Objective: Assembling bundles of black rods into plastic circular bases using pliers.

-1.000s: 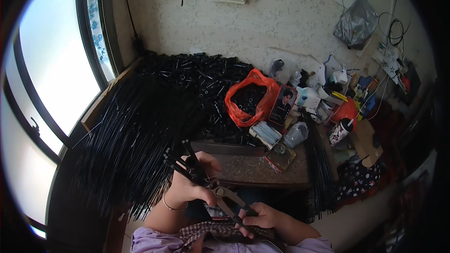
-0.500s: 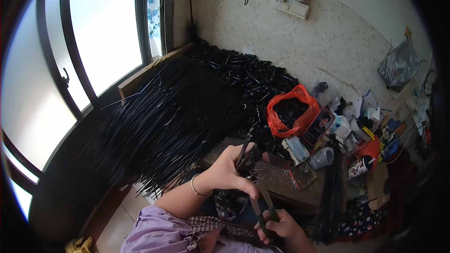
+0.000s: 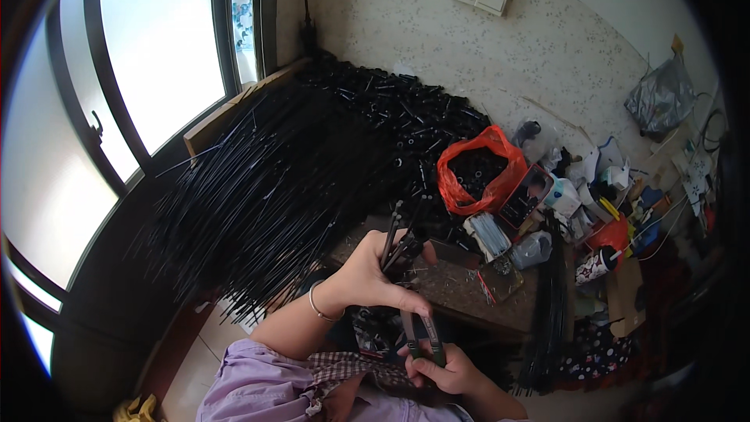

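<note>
My left hand (image 3: 375, 273) is closed round several thin black rods (image 3: 393, 250), whose upper ends stick up past my fingers above the bench. Its thumb points down toward my right hand. In my right hand (image 3: 444, 371) is a two-armed hand tool (image 3: 423, 337) with dark green grips, looking like pliers. The tool's upper part comes close to my left thumb; whether they touch I cannot tell. Beyond my left hand lies a great heap of long black rods (image 3: 266, 180), and behind it a pile of short black tubular parts (image 3: 398, 101).
A brown workbench (image 3: 469, 297) lies before me. On it stand a red plastic bag (image 3: 448, 187) of black parts, a phone (image 3: 527, 194), a box of thin pale sticks (image 3: 488, 234) and a patterned cup (image 3: 595, 266). Windows (image 3: 160, 39) line the left side.
My view has shifted slightly. The tool in my right hand has swung more upright, and its arms stand differently. My left hand still grips the black rods.
</note>
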`<action>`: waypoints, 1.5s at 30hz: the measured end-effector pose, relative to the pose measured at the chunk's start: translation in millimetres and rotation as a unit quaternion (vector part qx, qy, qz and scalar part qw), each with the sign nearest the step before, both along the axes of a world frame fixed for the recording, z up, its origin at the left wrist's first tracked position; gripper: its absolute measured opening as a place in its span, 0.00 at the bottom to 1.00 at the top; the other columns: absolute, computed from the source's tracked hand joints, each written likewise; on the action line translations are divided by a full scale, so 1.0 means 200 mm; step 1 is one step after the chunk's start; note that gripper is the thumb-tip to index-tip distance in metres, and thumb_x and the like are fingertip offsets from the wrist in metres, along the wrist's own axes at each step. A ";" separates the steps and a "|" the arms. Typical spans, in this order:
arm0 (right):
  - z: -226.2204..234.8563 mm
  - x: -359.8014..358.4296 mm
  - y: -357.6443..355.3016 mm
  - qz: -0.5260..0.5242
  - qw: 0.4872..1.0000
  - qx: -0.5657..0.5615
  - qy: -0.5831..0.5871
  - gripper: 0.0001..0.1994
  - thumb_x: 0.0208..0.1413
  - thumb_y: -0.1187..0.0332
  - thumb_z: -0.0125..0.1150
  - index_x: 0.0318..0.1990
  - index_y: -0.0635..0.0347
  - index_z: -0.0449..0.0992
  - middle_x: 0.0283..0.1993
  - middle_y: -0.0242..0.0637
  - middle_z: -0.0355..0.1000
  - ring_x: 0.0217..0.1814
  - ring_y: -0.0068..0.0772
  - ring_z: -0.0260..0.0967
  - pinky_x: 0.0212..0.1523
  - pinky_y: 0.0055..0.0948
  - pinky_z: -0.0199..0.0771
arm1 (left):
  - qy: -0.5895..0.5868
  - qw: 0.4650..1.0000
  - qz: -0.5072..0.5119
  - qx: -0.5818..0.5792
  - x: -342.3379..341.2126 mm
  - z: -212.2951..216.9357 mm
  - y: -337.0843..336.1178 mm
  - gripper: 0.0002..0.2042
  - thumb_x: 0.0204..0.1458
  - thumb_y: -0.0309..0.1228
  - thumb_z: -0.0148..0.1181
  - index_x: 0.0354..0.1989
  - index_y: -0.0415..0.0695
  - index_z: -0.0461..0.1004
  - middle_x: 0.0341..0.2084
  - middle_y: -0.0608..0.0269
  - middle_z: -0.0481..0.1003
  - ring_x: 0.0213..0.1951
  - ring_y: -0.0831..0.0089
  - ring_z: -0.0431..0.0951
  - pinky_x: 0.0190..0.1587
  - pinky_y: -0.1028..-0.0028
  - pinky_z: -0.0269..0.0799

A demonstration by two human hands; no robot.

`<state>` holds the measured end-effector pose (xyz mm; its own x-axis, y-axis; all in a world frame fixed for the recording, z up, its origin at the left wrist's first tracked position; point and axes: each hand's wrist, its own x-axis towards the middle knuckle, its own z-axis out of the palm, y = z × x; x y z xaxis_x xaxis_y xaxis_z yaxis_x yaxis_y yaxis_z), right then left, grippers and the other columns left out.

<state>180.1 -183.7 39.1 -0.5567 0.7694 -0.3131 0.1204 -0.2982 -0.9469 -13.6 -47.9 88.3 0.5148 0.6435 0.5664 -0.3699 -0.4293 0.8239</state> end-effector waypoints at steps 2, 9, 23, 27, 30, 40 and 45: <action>0.03 0.01 0.04 -0.003 0.999 -0.004 0.049 0.18 0.57 0.74 0.45 0.54 0.72 0.57 0.38 0.43 0.71 0.35 0.33 0.72 0.40 0.29 0.69 | 0.031 0.998 0.052 0.009 0.01 -0.02 0.00 0.21 0.27 0.35 0.75 0.29 0.39 0.72 0.17 0.73 0.68 0.21 0.88 0.64 0.23 0.85 0.59; 0.02 0.04 0.07 -0.031 0.991 -0.055 0.119 0.21 0.58 0.70 0.46 0.58 0.66 0.54 0.29 0.41 0.69 0.25 0.26 0.66 0.30 0.23 0.68 | 0.086 0.995 0.053 -0.016 -0.03 0.00 0.00 0.18 0.26 0.31 0.74 0.26 0.39 0.73 0.21 0.70 0.71 0.24 0.83 0.68 0.27 0.83 0.63; -0.03 -0.13 0.03 -0.209 0.881 0.361 -0.222 0.07 0.52 0.73 0.55 0.37 0.64 0.67 0.17 0.34 0.68 0.19 0.23 0.68 0.22 0.22 0.67 | -0.005 0.986 0.142 -0.092 0.02 -0.08 -0.10 0.17 0.31 0.30 0.69 0.31 0.37 0.72 0.24 0.66 0.72 0.28 0.83 0.70 0.31 0.84 0.65; 0.00 -0.10 -0.04 -0.207 0.907 0.282 -0.234 0.08 0.51 0.73 0.56 0.38 0.63 0.67 0.22 0.41 0.69 0.24 0.34 0.71 0.24 0.27 0.68 | -0.009 0.984 0.172 -0.041 0.07 -0.10 -0.12 0.16 0.35 0.31 0.68 0.32 0.37 0.71 0.24 0.67 0.71 0.26 0.83 0.69 0.29 0.84 0.64; 0.04 -0.06 -0.01 -0.221 0.937 0.236 -0.136 0.09 0.50 0.75 0.56 0.39 0.64 0.67 0.25 0.35 0.68 0.24 0.24 0.68 0.26 0.22 0.67 | -0.032 0.989 0.127 -0.062 0.04 -0.10 -0.10 0.17 0.39 0.31 0.67 0.36 0.38 0.69 0.23 0.67 0.71 0.25 0.82 0.69 0.29 0.83 0.64; 0.15 0.17 0.06 -0.147 0.803 0.532 -0.226 0.14 0.36 0.74 0.64 0.33 0.64 0.71 0.48 0.39 0.63 0.48 0.40 0.60 0.45 0.35 0.63 | -0.121 0.985 -0.052 -0.108 0.01 -0.19 -0.01 0.14 0.45 0.33 0.63 0.31 0.40 0.65 0.21 0.64 0.69 0.23 0.80 0.68 0.26 0.80 0.64; 0.27 0.09 0.02 -0.141 0.635 0.638 -0.412 0.13 0.31 0.73 0.66 0.30 0.60 0.75 0.47 0.27 0.66 0.47 0.41 0.60 0.41 0.38 0.59 | -0.070 0.992 0.072 -0.072 0.01 -0.22 -0.02 0.22 0.44 0.48 0.62 0.30 0.40 0.66 0.20 0.67 0.68 0.23 0.81 0.68 0.27 0.81 0.63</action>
